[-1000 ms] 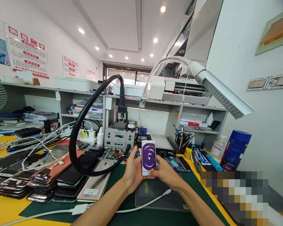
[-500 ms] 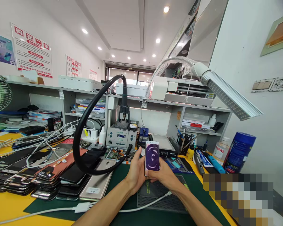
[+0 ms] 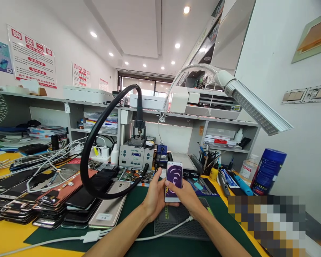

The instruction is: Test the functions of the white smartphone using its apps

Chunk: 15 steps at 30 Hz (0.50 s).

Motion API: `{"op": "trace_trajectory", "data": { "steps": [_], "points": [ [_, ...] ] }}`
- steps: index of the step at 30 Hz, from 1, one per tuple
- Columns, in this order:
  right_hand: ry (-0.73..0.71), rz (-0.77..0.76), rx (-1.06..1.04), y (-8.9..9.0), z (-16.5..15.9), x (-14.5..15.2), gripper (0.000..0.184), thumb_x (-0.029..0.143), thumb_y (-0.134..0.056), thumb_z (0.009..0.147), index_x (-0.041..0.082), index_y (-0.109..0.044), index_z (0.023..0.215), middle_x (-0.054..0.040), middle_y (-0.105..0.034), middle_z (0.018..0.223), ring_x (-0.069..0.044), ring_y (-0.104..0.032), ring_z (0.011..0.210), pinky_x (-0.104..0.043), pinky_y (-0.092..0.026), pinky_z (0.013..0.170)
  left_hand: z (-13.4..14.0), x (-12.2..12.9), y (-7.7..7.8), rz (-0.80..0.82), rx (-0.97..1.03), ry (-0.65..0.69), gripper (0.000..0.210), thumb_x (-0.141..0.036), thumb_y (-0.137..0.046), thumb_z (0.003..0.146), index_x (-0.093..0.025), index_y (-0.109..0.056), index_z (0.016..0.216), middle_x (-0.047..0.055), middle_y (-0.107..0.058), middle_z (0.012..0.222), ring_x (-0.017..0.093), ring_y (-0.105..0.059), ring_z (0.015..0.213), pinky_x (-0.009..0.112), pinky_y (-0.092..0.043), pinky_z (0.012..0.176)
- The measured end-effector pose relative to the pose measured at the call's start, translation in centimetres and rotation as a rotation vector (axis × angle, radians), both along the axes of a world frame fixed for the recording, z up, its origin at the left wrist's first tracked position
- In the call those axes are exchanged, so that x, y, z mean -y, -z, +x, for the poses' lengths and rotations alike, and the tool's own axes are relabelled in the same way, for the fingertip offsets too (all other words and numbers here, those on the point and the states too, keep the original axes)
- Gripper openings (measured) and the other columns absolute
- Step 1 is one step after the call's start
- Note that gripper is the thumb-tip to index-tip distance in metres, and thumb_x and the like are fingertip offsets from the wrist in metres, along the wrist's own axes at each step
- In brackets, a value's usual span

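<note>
A white smartphone (image 3: 173, 194) stands nearly upright between my two hands, its lit screen showing white curved strokes on purple. My left hand (image 3: 154, 192) is closed around its left side and lower back. On the other side, my right hand (image 3: 186, 192) grips the phone's right edge, with the thumb lying across the screen. The fingers behind the phone are mostly hidden. Below the hands lies a dark ridged pad (image 3: 179, 225) on a green mat (image 3: 139, 200). The end of a white charging cable (image 3: 173, 228) rests near my right wrist.
Stacked phones and screens (image 3: 50, 192) fill the left side. A hot-air station (image 3: 135, 157) with a thick black hose (image 3: 83, 160) stands ahead. An LED lamp (image 3: 262, 107) hangs over the right, above a blue can (image 3: 269, 171), a clear bottle (image 3: 248, 167) and a tool holder (image 3: 210, 160).
My right thumb has moved up from the phone's bottom edge to the middle of the screen. The phone sits slightly further right, and the camera view has shifted a little.
</note>
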State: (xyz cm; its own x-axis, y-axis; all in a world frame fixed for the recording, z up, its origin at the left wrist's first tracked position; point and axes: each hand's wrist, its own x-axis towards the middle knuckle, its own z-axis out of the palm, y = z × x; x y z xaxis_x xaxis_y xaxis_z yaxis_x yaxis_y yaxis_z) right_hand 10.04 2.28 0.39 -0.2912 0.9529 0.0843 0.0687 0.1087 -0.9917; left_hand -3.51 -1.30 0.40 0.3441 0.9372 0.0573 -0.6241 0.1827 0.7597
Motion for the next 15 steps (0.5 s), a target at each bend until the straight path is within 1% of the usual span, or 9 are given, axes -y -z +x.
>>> {"op": "trace_trajectory", "data": {
  "steps": [3,7,11,15],
  "points": [
    [0.034,-0.011,0.002,-0.3,0.1,0.2,0.040,0.054,-0.074,0.071,0.018,-0.063,0.086,-0.0040,-0.070,0.080,-0.022,-0.065,0.075,-0.030,-0.047,0.064,0.1,0.0,0.0,-0.004,-0.033,-0.010,0.070,-0.071,-0.039,0.087,-0.012,-0.063,0.116,0.014,-0.067,0.100,0.027,-0.063,0.093,0.035,-0.054,0.072],
    [0.084,-0.010,-0.010,-0.8,0.2,0.3,0.041,0.055,-0.074,0.070,0.019,-0.065,0.088,-0.0033,-0.070,0.078,-0.022,-0.065,0.074,-0.029,-0.047,0.063,0.2,0.0,0.1,0.010,-0.041,0.015,0.068,-0.070,-0.040,0.088,-0.013,-0.064,0.116,0.013,-0.068,0.095,0.027,-0.064,0.090,0.034,-0.054,0.070],
    [0.119,-0.006,-0.041,-1.2,0.3,0.2,0.042,0.056,-0.073,0.070,0.018,-0.067,0.089,-0.0030,-0.070,0.077,-0.021,-0.064,0.072,-0.029,-0.046,0.062,0.4,0.1,0.3,0.043,-0.055,0.036,0.065,-0.067,-0.041,0.089,-0.014,-0.064,0.118,0.013,-0.068,0.096,0.026,-0.063,0.092,0.033,-0.054,0.069],
    [0.140,-0.005,-0.055,-1.4,0.5,0.1,0.042,0.057,-0.073,0.069,0.019,-0.068,0.086,-0.0025,-0.070,0.077,-0.021,-0.064,0.072,-0.029,-0.046,0.063,0.5,0.2,0.2,0.043,-0.077,0.039,0.066,-0.068,-0.041,0.089,-0.014,-0.065,0.118,0.012,-0.067,0.094,0.027,-0.063,0.094,0.032,-0.054,0.070]
  ]
}}
